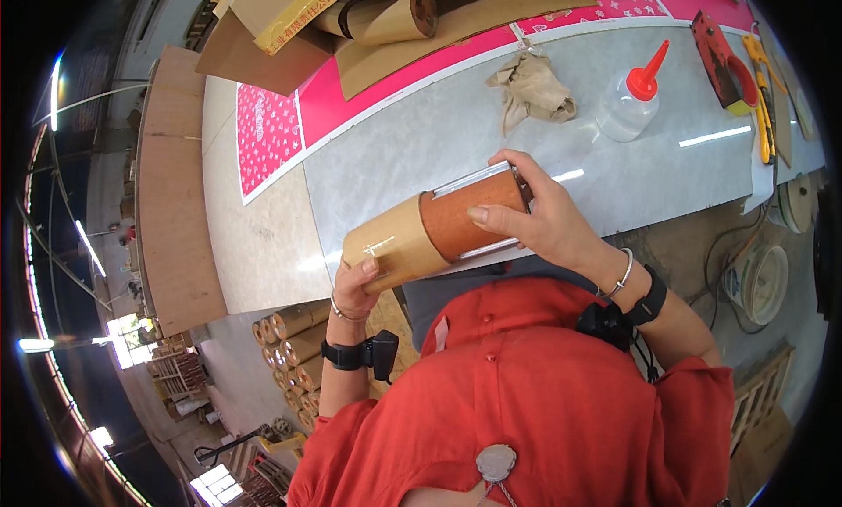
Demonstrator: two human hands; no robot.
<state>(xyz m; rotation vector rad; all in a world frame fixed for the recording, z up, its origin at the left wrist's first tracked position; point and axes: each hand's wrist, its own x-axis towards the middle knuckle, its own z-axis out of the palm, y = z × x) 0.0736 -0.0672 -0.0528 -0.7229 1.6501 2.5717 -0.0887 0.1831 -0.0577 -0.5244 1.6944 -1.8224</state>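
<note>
Above the near edge of the table I hold a thick cylinder (474, 214) slantwise in both hands. Its left part is covered by a glossy tan sleeve (395, 246); the right part is reddish brown, with shiny silvery strips along its sides. My left hand (357, 284) grips the sleeved left end, thumb on top. Closed round the opposite end is my right hand (545, 210), its thumb pressed on the reddish-brown surface. The far fingers of both hands are partly hidden. Beyond the right hand lie a crumpled beige cloth (531, 90) and a clear squeeze bottle (628, 112) with a red nozzle.
An open cardboard box (272, 46) with similar tan rolls (386, 17) stands at the back, on pink printed sheets (329, 103). A red tool (721, 64) and a yellow cutter (763, 95) lie far right. A white bucket (756, 283) and stacked rolls (294, 353) are below the table.
</note>
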